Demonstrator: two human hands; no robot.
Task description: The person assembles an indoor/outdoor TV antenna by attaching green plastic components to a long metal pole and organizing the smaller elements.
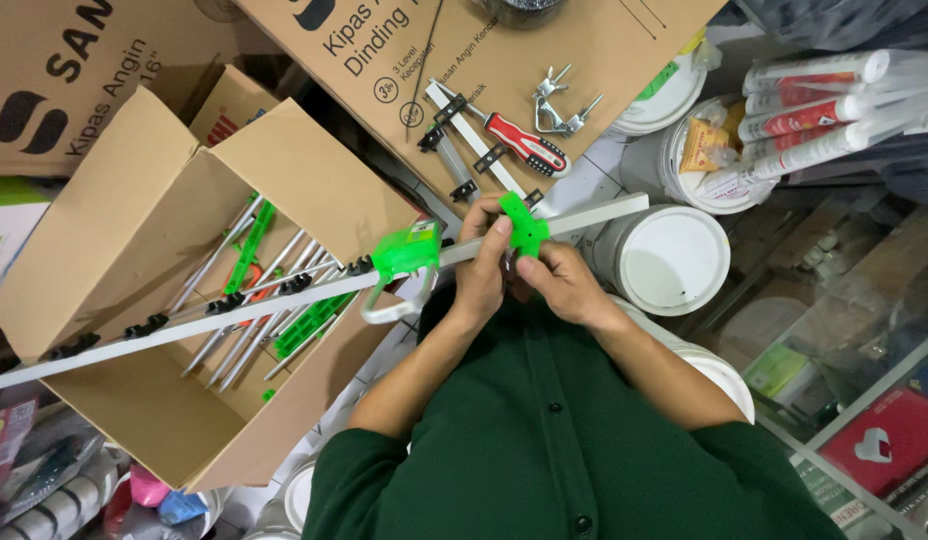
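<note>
Cluttered shop floor seen from above: cardboard cartons at 10 to 12 o'clock, white lidded buckets (pixel 674 258) at 3 o'clock, sealant tubes (pixel 814 110) at 2 o'clock. A long pale aluminium bar (pixel 234 310) runs diagonally from 8 o'clock up to 2 o'clock, crossing over the open cardboard box (pixel 114 250), which holds loose metal rods with green fittings (pixel 284 300); the bar appears carried by the hands alone, kept level at working height. Left hand (pixel 481 270) wraps the bar from below, fingers closed around it, thumb pressing up against the green plastic bracket (pixel 524 228), apparently to steady it. Right hand (pixel 559 280) closes on the same bracket from the 4 o'clock side, fingertips pinching its lower edge. A second green clamp (pixel 406 250) with a white loop under it sits on the bar just toward 9 o'clock of the hands. Red-handled screwdriver (pixel 524 142) and a metal U-bolt clamp (pixel 559 105) lie on the flat carton at 12 o'clock, within reach, untouched.
</note>
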